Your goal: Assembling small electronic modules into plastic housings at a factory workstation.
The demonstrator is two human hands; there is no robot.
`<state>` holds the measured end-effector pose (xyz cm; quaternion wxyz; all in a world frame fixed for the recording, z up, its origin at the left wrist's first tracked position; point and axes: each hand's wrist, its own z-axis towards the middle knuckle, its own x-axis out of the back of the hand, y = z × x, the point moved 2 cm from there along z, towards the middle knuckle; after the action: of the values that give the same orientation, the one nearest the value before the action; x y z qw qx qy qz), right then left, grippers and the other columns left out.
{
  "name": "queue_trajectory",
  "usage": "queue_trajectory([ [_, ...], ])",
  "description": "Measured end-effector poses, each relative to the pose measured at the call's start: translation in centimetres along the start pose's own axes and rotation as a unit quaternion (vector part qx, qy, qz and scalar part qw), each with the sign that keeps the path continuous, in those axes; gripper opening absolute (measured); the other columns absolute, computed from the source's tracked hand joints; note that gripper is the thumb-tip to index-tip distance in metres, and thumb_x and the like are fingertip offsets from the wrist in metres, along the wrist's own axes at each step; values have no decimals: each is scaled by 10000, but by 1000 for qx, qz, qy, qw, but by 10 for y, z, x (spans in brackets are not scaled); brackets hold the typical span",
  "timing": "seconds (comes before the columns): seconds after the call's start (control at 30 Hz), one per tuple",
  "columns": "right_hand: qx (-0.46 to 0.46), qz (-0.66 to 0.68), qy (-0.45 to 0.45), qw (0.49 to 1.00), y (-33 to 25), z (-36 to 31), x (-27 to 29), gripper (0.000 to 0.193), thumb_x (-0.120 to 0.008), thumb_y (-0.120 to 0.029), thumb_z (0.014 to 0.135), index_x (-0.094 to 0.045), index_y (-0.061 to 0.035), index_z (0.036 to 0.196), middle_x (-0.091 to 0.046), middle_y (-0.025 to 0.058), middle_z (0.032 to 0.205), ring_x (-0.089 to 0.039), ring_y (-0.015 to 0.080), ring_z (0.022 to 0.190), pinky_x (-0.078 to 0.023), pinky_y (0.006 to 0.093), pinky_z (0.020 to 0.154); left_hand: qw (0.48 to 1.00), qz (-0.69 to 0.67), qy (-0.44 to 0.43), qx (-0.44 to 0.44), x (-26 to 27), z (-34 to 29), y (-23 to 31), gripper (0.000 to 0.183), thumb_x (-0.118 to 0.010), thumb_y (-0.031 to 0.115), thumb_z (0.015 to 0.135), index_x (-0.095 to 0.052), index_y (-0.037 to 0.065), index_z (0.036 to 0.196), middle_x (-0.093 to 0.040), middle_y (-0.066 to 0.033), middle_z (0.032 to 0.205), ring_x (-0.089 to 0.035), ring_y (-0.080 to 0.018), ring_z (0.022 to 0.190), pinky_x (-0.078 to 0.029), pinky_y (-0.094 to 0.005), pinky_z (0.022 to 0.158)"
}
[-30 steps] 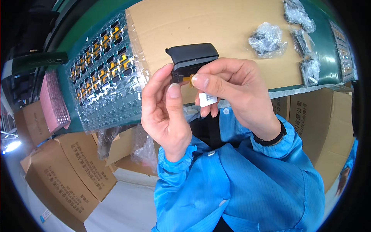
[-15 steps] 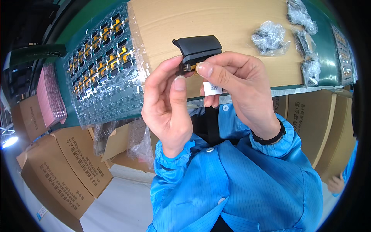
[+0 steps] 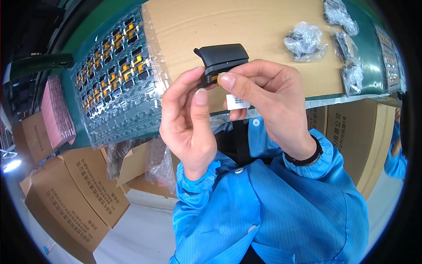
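Note:
Above the front edge of the bench, a black curved plastic housing (image 3: 225,56) is held between my hands. My left hand (image 3: 190,121) grips its left end, fingers behind and thumb raised in front. With thumb and fingers, my right hand (image 3: 274,94) pinches a small orange flex cable (image 3: 215,78) at the housing's lower left side. Whether the cable is joined to the housing is hidden by the fingertips. A white printed label (image 3: 237,102) shows below my right thumb, by the curled fingers; what it is attached to cannot be made out.
On the left lies a clear blister tray (image 3: 118,79) of small black parts with orange flex cables. Cardboard (image 3: 189,26) covers the bench middle. Plastic-wrapped parts (image 3: 304,42) lie right, beside another tray (image 3: 387,61). Pink sheets (image 3: 58,110) and a carton (image 3: 74,198) are at left.
Both hands and the housing have shifted slightly left and down. The grip looks the same. At the far right, another person's blue sleeve and hand have moved.

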<state>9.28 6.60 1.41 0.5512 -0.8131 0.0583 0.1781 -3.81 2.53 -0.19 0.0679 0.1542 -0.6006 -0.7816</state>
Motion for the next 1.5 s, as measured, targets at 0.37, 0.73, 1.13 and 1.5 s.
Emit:
queue_trajectory([
  [0.37,37,-43,24,998,5,-6,-10,163,-755,-81,845,-690,42,930,-709,89,767,-647,84,628,-521,196,531,996,-13,85,6,-2,0,5,231,-620,-42,907,-580,-70,1133,-688,-166,1023,-651,-141,926,-499,-246,859],
  [0.73,163,-182,16,970,16,10,-2,448,-831,-83,766,-588,9,1132,-665,48,1012,-587,95,922,-451,239,699,979,-60,192,41,-4,-5,2,377,-614,43,936,-486,-83,1267,-700,-200,1066,-649,-167,996,-488,-280,906],
  [1.13,108,-6,13,994,30,13,-11,262,-830,-105,744,-704,-11,954,-675,-18,760,-490,-3,609,-396,179,528,976,-60,206,39,-12,-13,-2,315,-618,39,935,-533,-88,1210,-704,-186,1024,-633,-152,967,-462,-263,902],
  [1.5,132,-139,-33,981,10,9,-14,295,-756,19,812,-618,61,1070,-695,116,991,-654,135,908,-529,269,795,968,-28,247,34,-17,-14,10,308,-617,36,933,-546,-87,1206,-709,-193,980,-640,-142,929,-466,-243,876],
])
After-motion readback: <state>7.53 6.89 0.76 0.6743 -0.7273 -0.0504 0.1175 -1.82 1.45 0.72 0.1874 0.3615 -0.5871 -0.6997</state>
